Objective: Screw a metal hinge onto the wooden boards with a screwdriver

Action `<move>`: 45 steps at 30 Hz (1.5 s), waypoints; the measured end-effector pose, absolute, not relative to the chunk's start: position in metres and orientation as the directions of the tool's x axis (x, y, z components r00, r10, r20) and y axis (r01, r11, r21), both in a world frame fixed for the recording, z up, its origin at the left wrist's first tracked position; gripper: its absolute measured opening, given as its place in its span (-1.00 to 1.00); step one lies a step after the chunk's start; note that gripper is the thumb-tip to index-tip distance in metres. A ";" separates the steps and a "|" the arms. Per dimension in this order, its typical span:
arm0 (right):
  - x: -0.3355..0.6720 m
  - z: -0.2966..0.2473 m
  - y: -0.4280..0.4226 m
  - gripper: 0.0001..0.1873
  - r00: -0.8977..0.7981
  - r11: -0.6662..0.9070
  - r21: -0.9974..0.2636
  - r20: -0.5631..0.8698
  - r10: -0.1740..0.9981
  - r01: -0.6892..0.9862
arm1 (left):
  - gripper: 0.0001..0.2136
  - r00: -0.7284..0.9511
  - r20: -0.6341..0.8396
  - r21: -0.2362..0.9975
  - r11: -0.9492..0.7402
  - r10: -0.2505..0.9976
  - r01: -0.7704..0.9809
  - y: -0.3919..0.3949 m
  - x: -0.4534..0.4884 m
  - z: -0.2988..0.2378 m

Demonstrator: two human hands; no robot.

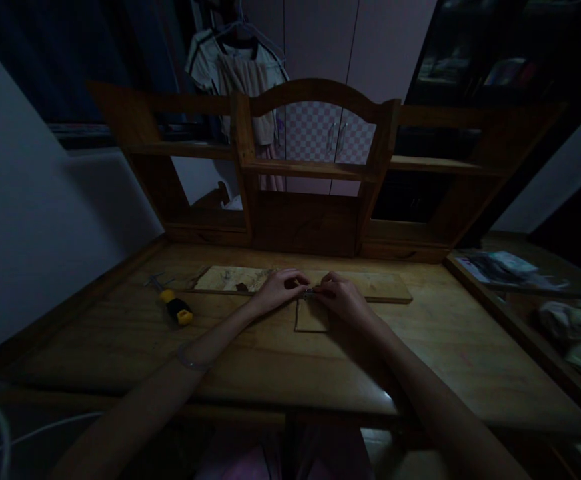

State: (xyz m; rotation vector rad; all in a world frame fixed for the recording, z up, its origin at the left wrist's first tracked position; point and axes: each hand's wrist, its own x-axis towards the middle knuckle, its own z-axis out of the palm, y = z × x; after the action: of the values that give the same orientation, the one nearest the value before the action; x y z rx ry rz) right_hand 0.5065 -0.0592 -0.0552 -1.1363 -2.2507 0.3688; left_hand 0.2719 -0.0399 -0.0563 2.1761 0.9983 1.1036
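Note:
Both my hands meet at the middle of a wooden desk (445, 347). My left hand (281, 287) and my right hand (339, 295) are closed in pinches around a small metal part (309, 292), too small and dark to name. They rest at the top edge of a small wooden piece (311, 319), right in front of a long wooden plank (380, 285) that lies across the desk. A thin bracelet (190, 361) sits on my left wrist.
A screwdriver with a yellow and black handle (176, 308) lies left of the plank. A wooden hutch with shelves (310, 167) stands at the desk's back. Papers and cloth (565, 313) lie on a side surface at the right. White cables (0, 427) hang at the lower left.

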 end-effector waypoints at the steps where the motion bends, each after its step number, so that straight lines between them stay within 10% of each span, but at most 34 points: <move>1: 0.507 -0.055 -0.059 -0.85 -0.466 0.599 -0.482 0.377 0.801 0.639 | -0.89 0.404 0.466 0.694 -0.609 0.787 0.384 -0.040 0.272 -0.056; 45: 0.506 -0.055 -0.061 -0.82 -0.476 0.620 -0.478 0.398 0.784 0.622 | -0.83 0.426 0.462 0.706 -0.613 0.778 0.354 -0.039 0.273 -0.065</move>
State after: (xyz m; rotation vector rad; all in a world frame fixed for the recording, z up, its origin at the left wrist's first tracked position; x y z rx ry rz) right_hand 0.5060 -0.0611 -0.0546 -1.0994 -2.2518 0.3583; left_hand 0.2733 -0.0393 -0.0655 2.1708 0.9541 1.0908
